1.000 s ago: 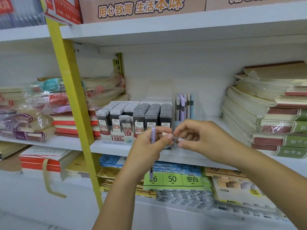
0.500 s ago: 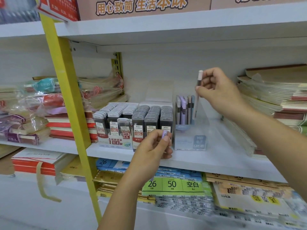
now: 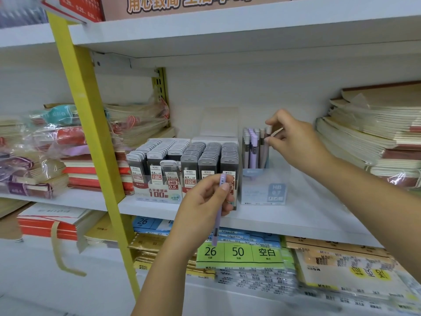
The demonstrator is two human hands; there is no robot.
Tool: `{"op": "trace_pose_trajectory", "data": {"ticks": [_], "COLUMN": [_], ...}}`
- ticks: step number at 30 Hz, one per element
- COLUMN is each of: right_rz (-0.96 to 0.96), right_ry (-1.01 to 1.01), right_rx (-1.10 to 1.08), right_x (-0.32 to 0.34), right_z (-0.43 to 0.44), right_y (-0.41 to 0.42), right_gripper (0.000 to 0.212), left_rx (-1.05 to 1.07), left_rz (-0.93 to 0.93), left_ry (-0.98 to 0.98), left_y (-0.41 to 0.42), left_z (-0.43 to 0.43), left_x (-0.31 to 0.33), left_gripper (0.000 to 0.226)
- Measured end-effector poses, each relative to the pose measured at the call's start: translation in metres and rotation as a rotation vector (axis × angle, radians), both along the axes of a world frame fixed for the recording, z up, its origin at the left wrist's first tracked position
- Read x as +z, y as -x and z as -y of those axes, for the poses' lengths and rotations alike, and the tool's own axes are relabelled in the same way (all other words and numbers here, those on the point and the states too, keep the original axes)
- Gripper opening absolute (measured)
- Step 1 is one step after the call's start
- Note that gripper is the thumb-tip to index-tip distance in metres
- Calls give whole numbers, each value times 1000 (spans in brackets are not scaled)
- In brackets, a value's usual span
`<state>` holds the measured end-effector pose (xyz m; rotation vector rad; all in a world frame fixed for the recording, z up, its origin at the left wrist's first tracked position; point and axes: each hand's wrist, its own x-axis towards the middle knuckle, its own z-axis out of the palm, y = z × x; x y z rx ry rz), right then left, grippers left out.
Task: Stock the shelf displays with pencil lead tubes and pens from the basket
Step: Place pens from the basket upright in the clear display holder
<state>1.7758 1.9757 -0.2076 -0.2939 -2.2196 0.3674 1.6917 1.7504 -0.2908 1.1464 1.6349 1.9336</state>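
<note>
One lilac pen (image 3: 218, 210) hangs tip-down in the left hand (image 3: 202, 206), pinched near its top between thumb and curled fingers, in front of the shelf (image 3: 307, 213) edge. The right hand (image 3: 296, 140) reaches to the back of a clear display box (image 3: 265, 192) marked HB 0.7, its thumb and forefinger pinching the cap of one beige pen (image 3: 268, 133) that stands upright in the box. Just left of it in the same box stands a cluster of upright pens (image 3: 251, 147), lilac and pale grey; perhaps seven, though they overlap too much for a firm count.

Touching the box on its left, a cardboard display tray (image 3: 157, 193) holds six rows of lead tubes (image 3: 205, 156): three paler rows labelled 0.5 and three darker rows labelled 0.7. One single tube (image 3: 169, 171) stands alone at the front of the 0.5 side.

A yellow upright (image 3: 91, 137) crosses the shelf on the left. Beyond it lie plastic-wrapped notebook bundles (image 3: 34, 156); a tall stack of notebooks (image 3: 376, 133) fills the right end. Below, paper packs (image 3: 239, 253) carry a green 26/50 label.
</note>
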Motion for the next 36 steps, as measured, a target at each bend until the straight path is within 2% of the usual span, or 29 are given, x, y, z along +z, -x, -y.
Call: {"op": "trace_pose_trajectory", "data": {"ticks": [4,9,13,15,17,19,21,23,24,26,29,33,36], "right_rz": [20,68,153,36,-162,-190,-14,181,205,112,-124,-371,-376], "right_ry": [-38,-238,-168,-125,-3,177,339,533,648,780,831,1009,1013], "right_rx": [-30,-203,-289,-258,-137,50,178,279,326,347,280,441,541], "right_x": [-2,-5,-4,-7,-17,-35,-55,-72,-78,-83,-79,-63,-45], "right_z": [-1,-3,0,16,42,71,93,104,106,106,98,87,82], "right_y": [5,9,3,-9,-26,-43,-55,-61,-63,-68,-75,-79,-82], "right_gripper": [28,27,33,35,25,14,11,18,22,22,22,21,27], "left_rx": [-4,-10,-7,-21,-39,-47,-49,-47,-47,-46,0,126,178], "left_rz": [3,24,45,64,82,72,70,101,131,212,243,66,-57], "left_ry": [-6,-18,-38,-56,-86,-109,-134,-175,-199,-245,-218,-74,-32], "left_y": [-1,-1,0,0,0,-1,-3,-4,-5,-8,-11,-15,-20], "left_z": [1,4,5,6,7,7,6,4,3,3,3,-1,-9], "left_x": [1,2,4,6,6,6,5,5,4,4,3,-1,-2], "left_gripper": [20,20,19,18,15,10,8,8,9,16,19,5,5]}}
